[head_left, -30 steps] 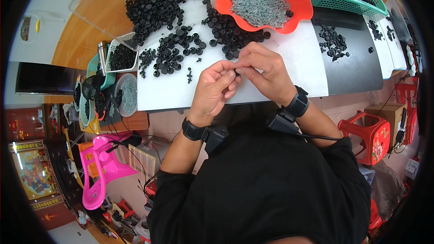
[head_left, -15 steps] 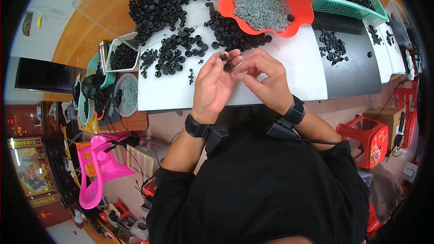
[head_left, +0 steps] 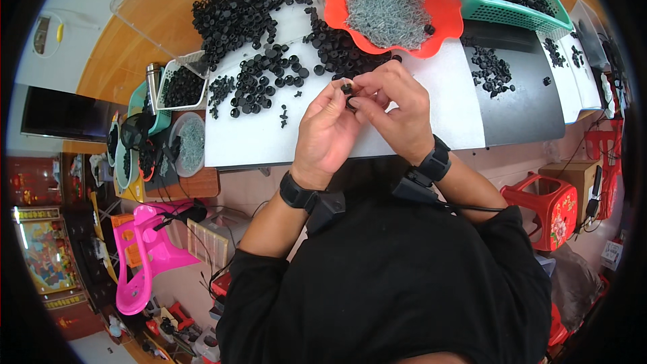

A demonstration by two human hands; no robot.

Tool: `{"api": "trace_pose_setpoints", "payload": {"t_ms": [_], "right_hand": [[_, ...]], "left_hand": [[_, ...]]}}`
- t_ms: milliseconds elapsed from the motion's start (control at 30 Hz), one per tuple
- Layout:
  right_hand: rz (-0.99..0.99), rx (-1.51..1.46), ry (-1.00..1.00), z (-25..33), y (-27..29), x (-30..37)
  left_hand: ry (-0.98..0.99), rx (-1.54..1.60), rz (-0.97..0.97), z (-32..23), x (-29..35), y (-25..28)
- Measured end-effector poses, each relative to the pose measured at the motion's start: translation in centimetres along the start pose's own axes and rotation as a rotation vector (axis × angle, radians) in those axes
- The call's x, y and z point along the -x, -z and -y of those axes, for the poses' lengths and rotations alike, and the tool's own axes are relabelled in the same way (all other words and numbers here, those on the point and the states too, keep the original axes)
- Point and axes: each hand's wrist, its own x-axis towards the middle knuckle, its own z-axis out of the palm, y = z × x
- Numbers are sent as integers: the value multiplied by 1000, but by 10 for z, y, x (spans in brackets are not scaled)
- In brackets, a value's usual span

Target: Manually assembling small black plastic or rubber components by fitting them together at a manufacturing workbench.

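Over the front part of the white work surface (head_left: 253, 143), both my hands come together. My left hand (head_left: 323, 138) pinches a small black plastic part (head_left: 347, 88) between thumb and fingertips. Closed at the fingertips too, my right hand (head_left: 406, 109) presses its thumb against a round black cap (head_left: 350, 103) just below that part. My fingers partly hide both pieces, and I cannot tell whether they are joined. Loose black round caps (head_left: 259, 84) and smaller black parts (head_left: 283, 116) lie to the left of my hands.
Beyond my hands stands a red scalloped bowl (head_left: 450, 32) of metal screws (head_left: 387, 17). A green basket (head_left: 502, 12) of black parts is at far right, above a dark mat (head_left: 522, 111). A larger black pile (head_left: 232, 27) lies far left. A red stool (head_left: 539, 199) stands right.
My right hand has moved in against the left, its thumb now on the round black cap. Both hands have shifted slightly right, and the small black part sits more upright.
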Motion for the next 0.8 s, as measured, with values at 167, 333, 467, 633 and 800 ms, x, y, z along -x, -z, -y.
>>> {"api": "trace_pose_setpoints", "payload": {"t_ms": [167,333,467,633,800], "right_hand": [[-30,141,150,-4,-1,1],[-4,164,164,-8,5,-1],[63,75,126,-7,9,-2],[77,81,155,-8,10,-1],[121,22,14,-1,15,-2]], "left_hand": [[1,39,-46,2,1,-8],[56,40,-6,-1,-1,-9],[50,14,-14,-1,-1,-3],[47,-74,-31,1,1,-1],[56,-74,-39,-3,0,-3]]}}
